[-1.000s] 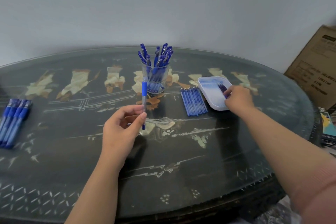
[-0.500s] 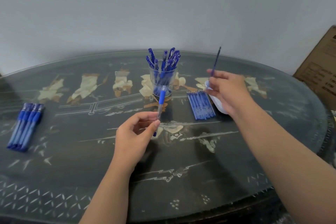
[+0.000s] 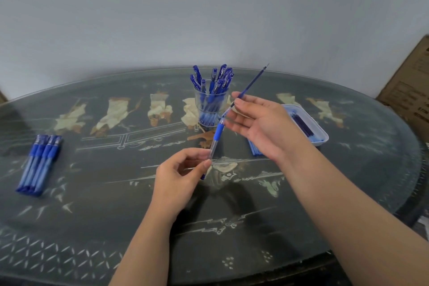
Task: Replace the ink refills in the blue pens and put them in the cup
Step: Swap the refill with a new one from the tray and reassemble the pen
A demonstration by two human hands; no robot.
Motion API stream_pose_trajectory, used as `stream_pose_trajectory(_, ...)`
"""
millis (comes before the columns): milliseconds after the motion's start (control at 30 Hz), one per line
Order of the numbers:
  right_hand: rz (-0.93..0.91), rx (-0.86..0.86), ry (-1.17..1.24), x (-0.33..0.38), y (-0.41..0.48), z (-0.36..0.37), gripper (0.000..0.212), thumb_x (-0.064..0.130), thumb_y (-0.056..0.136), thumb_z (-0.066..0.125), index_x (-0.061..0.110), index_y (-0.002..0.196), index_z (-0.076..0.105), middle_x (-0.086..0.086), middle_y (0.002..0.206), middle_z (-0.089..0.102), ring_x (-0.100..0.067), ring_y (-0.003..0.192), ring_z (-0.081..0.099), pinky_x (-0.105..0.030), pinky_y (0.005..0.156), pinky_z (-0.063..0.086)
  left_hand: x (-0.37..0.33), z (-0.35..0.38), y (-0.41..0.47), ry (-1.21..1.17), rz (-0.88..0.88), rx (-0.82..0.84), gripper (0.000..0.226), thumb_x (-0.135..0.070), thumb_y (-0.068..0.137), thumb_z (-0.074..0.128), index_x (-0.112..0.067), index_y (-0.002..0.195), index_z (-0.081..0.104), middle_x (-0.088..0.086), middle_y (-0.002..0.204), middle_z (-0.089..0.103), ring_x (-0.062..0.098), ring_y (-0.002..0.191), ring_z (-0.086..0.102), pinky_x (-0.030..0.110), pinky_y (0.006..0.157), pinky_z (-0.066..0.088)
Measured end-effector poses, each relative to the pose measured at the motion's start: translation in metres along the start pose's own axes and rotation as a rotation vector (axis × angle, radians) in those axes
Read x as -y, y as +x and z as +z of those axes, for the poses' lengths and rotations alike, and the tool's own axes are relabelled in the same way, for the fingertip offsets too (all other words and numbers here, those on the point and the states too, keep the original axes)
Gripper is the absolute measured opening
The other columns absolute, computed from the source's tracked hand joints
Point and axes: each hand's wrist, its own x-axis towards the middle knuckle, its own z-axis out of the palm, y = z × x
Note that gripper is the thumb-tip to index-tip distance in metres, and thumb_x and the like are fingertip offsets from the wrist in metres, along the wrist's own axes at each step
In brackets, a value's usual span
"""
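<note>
My left hand (image 3: 178,175) pinches a clear pen barrel with a blue grip (image 3: 215,141), held upright over the table's middle. My right hand (image 3: 262,123) pinches a thin blue refill (image 3: 251,82) that slants up to the right, its lower end just above the barrel's open top. Behind them stands a clear cup (image 3: 210,105) holding several blue pens. A row of blue pens (image 3: 38,162) lies at the far left. Loose refills (image 3: 254,150) lie partly hidden under my right hand.
A white tray (image 3: 321,139) with dark refills sits at the right on the dark glass-topped oval table (image 3: 92,216). A cardboard box (image 3: 411,97) leans by the wall at the right edge.
My right hand lifted a refill out of the tray and brought it left to the barrel's top. My left hand has kept the barrel upright.
</note>
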Motion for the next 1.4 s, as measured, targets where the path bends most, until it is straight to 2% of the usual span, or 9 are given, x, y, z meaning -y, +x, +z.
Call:
stream_pose_trajectory(300,0.009,-0.004,-0.008,-0.001,0.002,-0.005,0.016,-0.004,0.095,0.053,0.005,0.1,0.066,-0.01,0.082,0.061,-0.018,0.071,0.064,-0.036,0.073,0.062,-0.001,0.0,0.0,0.014,-0.01,0.016,0.021,-0.001,0.081,0.074,-0.02,0.091,0.075,-0.004,0.086,0.075,0.01,0.073,0.065,0.021,0.07,0.053)
stream_pose_trajectory(533,-0.151,0.005,-0.455,0.001,0.001,-0.006,0.017,-0.003,0.096,0.055,0.007,0.099,0.068,-0.006,0.085,0.064,-0.014,0.076,0.063,-0.033,0.075,0.061,0.001,0.0,-0.001,0.042,-0.002,0.028,0.021,-0.003,0.081,0.074,-0.021,0.09,0.075,-0.004,0.084,0.074,0.009,0.071,0.063,0.023,0.07,0.052)
stream_pose_trajectory(667,-0.115,0.087,-0.623,-0.008,-0.002,-0.005,0.016,0.003,0.096,0.058,0.011,0.101,0.071,-0.002,0.085,0.072,-0.014,0.08,0.069,-0.033,0.08,0.06,0.0,0.001,0.0,0.011,0.004,0.01,0.02,-0.001,0.082,0.073,-0.018,0.092,0.075,-0.004,0.083,0.074,0.01,0.07,0.063,0.02,0.066,0.052)
stream_pose_trajectory(800,-0.121,0.106,-0.621,-0.017,-0.006,-0.002,0.019,0.006,0.095,0.06,0.016,0.105,0.072,-0.006,0.092,0.074,-0.015,0.083,0.071,-0.031,0.08,0.06,0.001,0.0,0.0,-0.004,0.003,-0.012,0.021,0.001,0.083,0.072,-0.018,0.092,0.074,-0.002,0.084,0.073,0.013,0.071,0.064,0.022,0.067,0.052)
stream_pose_trajectory(933,-0.129,0.113,-0.538,-0.026,-0.008,0.006,0.023,0.005,0.095,0.06,0.012,0.115,0.069,-0.014,0.099,0.073,-0.024,0.09,0.072,-0.033,0.081,0.06,-0.003,-0.003,-0.003,-0.03,0.014,-0.054,0.02,0.002,0.085,0.069,-0.015,0.096,0.073,0.005,0.084,0.073,0.015,0.07,0.063,0.026,0.071,0.055)
stream_pose_trajectory(1067,-0.148,0.107,-0.504,-0.039,-0.008,0.011,0.02,0.008,0.093,0.063,0.022,0.106,0.071,-0.012,0.098,0.072,-0.019,0.084,0.07,-0.031,0.077,0.06,-0.012,-0.014,-0.005,-0.064,0.025,-0.162,0.022,0.002,0.087,0.067,-0.018,0.094,0.072,-0.003,0.081,0.073,0.009,0.073,0.065,0.019,0.07,0.054)
stream_pose_trajectory(1200,-0.246,0.034,-0.886,-0.068,-0.005,0.007,0.017,0.017,0.09,0.068,0.03,0.101,0.071,0.003,0.092,0.068,-0.008,0.083,0.06,-0.021,0.076,0.05,-0.017,-0.045,-0.006,0.004,0.035,-0.261,0.024,0.0,0.089,0.065,-0.021,0.096,0.072,-0.002,0.086,0.073,0.009,0.078,0.066,0.021,0.076,0.055)
stream_pose_trajectory(1300,-0.31,0.098,-1.165,-0.094,0.0,0.009,0.024,0.027,0.087,0.072,0.033,0.11,0.069,0.008,0.101,0.054,-0.011,0.095,0.048,-0.02,0.089,0.039,-0.014,-0.064,-0.008,0.032,0.025,-0.302,0.024,0.001,0.09,0.063,-0.02,0.098,0.07,0.002,0.089,0.072,0.012,0.078,0.064,0.026,0.079,0.054)
stream_pose_trajectory(1400,-0.414,0.116,-1.327,-0.115,0.006,0.011,0.029,0.038,0.083,0.075,0.037,0.112,0.07,0.01,0.105,0.045,-0.011,0.103,0.035,-0.024,0.098,0.032,-0.008,-0.067,-0.009,0.06,0.002,-0.319,0.025,0.003,0.09,0.061,-0.02,0.097,0.069,-0.001,0.086,0.07,0.008,0.074,0.063,0.023,0.078,0.053)
